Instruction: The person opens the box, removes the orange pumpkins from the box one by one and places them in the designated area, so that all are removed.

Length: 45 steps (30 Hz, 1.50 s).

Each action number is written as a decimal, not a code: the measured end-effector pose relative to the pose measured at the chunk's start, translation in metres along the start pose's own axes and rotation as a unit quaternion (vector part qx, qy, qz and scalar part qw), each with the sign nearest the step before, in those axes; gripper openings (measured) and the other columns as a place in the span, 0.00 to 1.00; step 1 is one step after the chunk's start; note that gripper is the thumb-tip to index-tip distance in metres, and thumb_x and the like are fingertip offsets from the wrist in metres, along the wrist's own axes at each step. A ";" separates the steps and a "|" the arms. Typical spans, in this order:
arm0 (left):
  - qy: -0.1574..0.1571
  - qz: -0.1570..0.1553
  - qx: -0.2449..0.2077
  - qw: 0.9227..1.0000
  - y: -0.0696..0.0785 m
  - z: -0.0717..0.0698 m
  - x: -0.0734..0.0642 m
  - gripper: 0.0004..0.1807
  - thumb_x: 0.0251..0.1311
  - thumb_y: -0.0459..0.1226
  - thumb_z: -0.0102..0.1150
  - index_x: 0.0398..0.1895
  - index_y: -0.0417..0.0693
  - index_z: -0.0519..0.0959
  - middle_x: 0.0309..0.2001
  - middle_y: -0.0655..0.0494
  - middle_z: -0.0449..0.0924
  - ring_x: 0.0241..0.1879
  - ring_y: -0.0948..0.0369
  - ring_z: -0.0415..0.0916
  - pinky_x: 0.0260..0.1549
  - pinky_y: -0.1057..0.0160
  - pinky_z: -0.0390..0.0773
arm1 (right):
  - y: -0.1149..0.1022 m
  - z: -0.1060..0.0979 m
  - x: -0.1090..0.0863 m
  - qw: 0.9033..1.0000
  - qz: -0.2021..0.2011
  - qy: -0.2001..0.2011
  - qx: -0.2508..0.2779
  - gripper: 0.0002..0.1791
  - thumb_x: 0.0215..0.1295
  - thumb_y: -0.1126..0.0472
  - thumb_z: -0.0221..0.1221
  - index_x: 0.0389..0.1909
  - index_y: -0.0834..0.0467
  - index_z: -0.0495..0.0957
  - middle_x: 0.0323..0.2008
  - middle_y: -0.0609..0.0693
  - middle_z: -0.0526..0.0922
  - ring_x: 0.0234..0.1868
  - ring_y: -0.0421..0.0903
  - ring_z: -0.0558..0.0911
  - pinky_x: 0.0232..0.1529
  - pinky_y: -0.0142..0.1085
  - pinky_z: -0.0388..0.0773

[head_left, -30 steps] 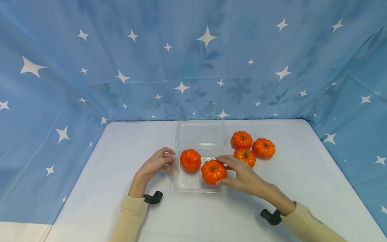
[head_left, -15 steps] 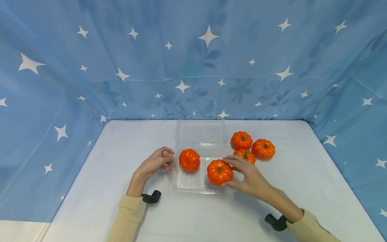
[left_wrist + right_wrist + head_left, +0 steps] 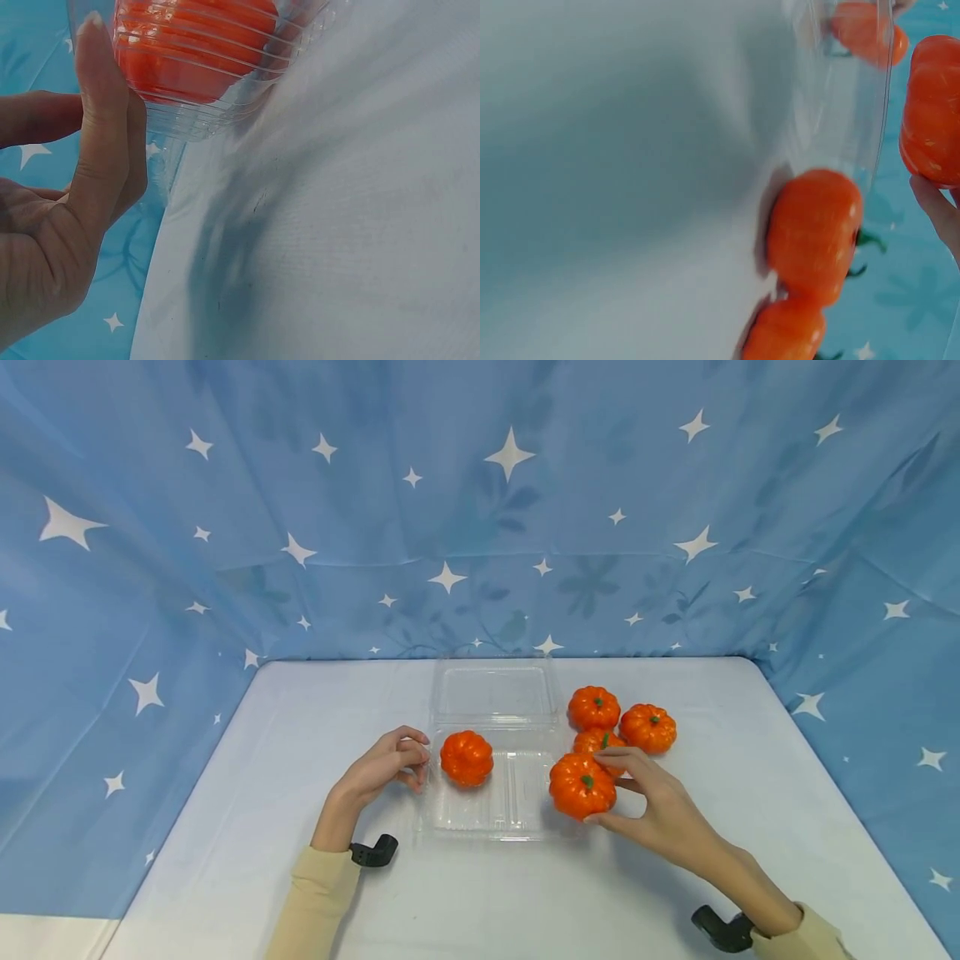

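In the head view my right hand (image 3: 660, 806) holds a small orange toy pumpkin (image 3: 582, 787) between thumb and fingers, above the right end of a clear plastic clamshell container (image 3: 480, 823). The right wrist view shows this pumpkin (image 3: 934, 112) raised above the container's rim. A second pumpkin (image 3: 467, 758) lies tipped on its side in the container's left part. My left hand (image 3: 382, 768) is at the container's left edge, its bent fingers near or touching the outer wall. Through that ribbed wall the pumpkin inside (image 3: 195, 49) shows in the left wrist view.
Behind the container its clear lid (image 3: 495, 692) lies folded open. To the right are three more pumpkins, at the back (image 3: 594, 707), at the right (image 3: 648, 728) and partly hidden behind the held one (image 3: 596, 742). A blue star curtain (image 3: 480, 510) borders the white table (image 3: 337, 693).
My right hand has carried its pumpkin rightward, from over the container's middle to its right end. The left hand and the pumpkin in the container have hardly moved.
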<state>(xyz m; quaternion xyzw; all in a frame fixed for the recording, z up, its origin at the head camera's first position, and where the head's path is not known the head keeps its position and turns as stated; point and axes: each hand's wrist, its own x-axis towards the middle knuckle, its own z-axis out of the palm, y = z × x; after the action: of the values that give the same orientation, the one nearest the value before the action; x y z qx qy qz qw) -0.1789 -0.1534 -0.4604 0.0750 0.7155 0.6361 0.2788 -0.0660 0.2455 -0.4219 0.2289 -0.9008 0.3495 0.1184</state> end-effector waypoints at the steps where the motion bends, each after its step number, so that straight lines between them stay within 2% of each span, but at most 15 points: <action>1: 0.000 0.001 -0.001 1.000 0.000 0.000 0.000 0.22 0.72 0.30 0.48 0.63 0.26 0.60 0.29 0.49 0.77 0.24 0.57 0.77 0.29 0.60 0.86 | 0.002 -0.003 -0.002 1.000 0.002 0.006 -0.004 0.42 0.39 0.64 0.83 0.59 0.59 0.76 0.59 0.52 0.79 0.59 0.42 0.80 0.49 0.24 0.82; 5: 0.002 -0.002 -0.002 1.000 -0.001 -0.001 -0.001 0.22 0.72 0.30 0.48 0.63 0.26 0.60 0.30 0.49 0.77 0.25 0.57 0.77 0.30 0.59 0.86 | 0.008 -0.012 -0.010 0.999 0.025 0.020 -0.007 0.42 0.39 0.64 0.83 0.59 0.60 0.76 0.58 0.52 0.79 0.60 0.29 0.75 0.48 0.21 0.81; 8: 0.005 -0.007 -0.002 1.000 -0.001 -0.003 -0.002 0.21 0.72 0.30 0.48 0.63 0.26 0.61 0.29 0.48 0.77 0.25 0.57 0.78 0.30 0.59 0.86 | 0.013 -0.018 -0.015 0.998 0.048 0.023 -0.011 0.42 0.39 0.64 0.83 0.58 0.59 0.75 0.58 0.51 0.79 0.59 0.27 0.74 0.48 0.19 0.80; 13: 0.009 0.000 0.003 1.000 0.002 -0.008 -0.004 0.20 0.72 0.29 0.48 0.62 0.27 0.61 0.29 0.48 0.77 0.25 0.56 0.77 0.29 0.58 0.86 | 0.024 -0.026 -0.022 0.997 0.068 0.032 -0.031 0.40 0.40 0.64 0.83 0.57 0.60 0.75 0.57 0.51 0.79 0.56 0.43 0.80 0.46 0.18 0.80; 16: 0.013 0.004 0.006 1.000 0.002 -0.011 -0.004 0.20 0.72 0.30 0.48 0.62 0.27 0.61 0.28 0.48 0.77 0.25 0.56 0.78 0.29 0.59 0.86 | 0.033 -0.029 -0.024 0.995 0.093 0.030 -0.036 0.40 0.44 0.62 0.82 0.58 0.61 0.74 0.56 0.53 0.80 0.54 0.45 0.80 0.45 0.24 0.84; 20: 0.008 0.000 0.012 1.000 0.002 -0.011 -0.005 0.21 0.72 0.30 0.48 0.63 0.26 0.60 0.29 0.49 0.77 0.26 0.57 0.78 0.30 0.59 0.86 | 0.045 -0.032 -0.029 0.987 0.155 0.018 -0.028 0.39 0.49 0.59 0.80 0.60 0.62 0.72 0.54 0.56 0.81 0.53 0.47 0.80 0.45 0.36 0.87; 24: 0.011 -0.006 0.019 1.000 0.001 -0.011 -0.006 0.20 0.73 0.30 0.47 0.62 0.27 0.60 0.30 0.48 0.76 0.26 0.56 0.77 0.30 0.59 0.86 | 0.054 -0.034 -0.034 0.981 0.195 0.008 -0.019 0.39 0.52 0.60 0.79 0.60 0.65 0.69 0.55 0.62 0.79 0.55 0.58 0.80 0.47 0.49 0.86; 27: 0.014 -0.007 0.018 1.000 0.000 -0.010 -0.005 0.19 0.72 0.30 0.47 0.62 0.28 0.61 0.30 0.48 0.76 0.26 0.56 0.77 0.29 0.59 0.86 | 0.060 -0.034 -0.036 0.978 0.209 0.000 -0.023 0.39 0.52 0.61 0.79 0.60 0.68 0.68 0.55 0.64 0.78 0.55 0.63 0.79 0.47 0.52 0.85; 30: 0.011 -0.006 0.017 1.000 -0.001 -0.008 -0.004 0.20 0.72 0.30 0.48 0.61 0.29 0.62 0.29 0.48 0.76 0.27 0.56 0.77 0.30 0.60 0.86 | 0.065 -0.034 -0.037 0.979 0.203 0.001 -0.037 0.40 0.50 0.62 0.79 0.59 0.69 0.68 0.54 0.65 0.77 0.54 0.63 0.79 0.46 0.53 0.85; 37: 0.004 0.003 0.012 1.000 -0.003 -0.003 -0.003 0.20 0.72 0.30 0.47 0.62 0.27 0.61 0.30 0.49 0.76 0.27 0.56 0.77 0.29 0.59 0.86 | 0.073 -0.032 -0.035 0.985 0.153 0.018 -0.077 0.38 0.45 0.64 0.81 0.55 0.69 0.71 0.50 0.62 0.76 0.50 0.62 0.80 0.43 0.53 0.86; 45: 0.000 0.005 0.013 1.000 0.000 0.001 -0.001 0.20 0.73 0.30 0.46 0.63 0.27 0.60 0.31 0.48 0.76 0.26 0.56 0.77 0.29 0.59 0.86 | 0.075 -0.031 -0.032 0.984 0.149 0.017 -0.096 0.36 0.44 0.64 0.82 0.52 0.68 0.73 0.49 0.62 0.76 0.49 0.62 0.80 0.44 0.54 0.85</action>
<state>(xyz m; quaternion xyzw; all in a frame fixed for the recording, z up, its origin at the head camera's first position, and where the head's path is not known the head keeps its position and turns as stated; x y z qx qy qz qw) -0.1773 -0.1528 -0.4603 0.0826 0.7235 0.6277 0.2750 -0.0734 0.3266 -0.4544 0.0735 -0.9520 0.2792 0.1021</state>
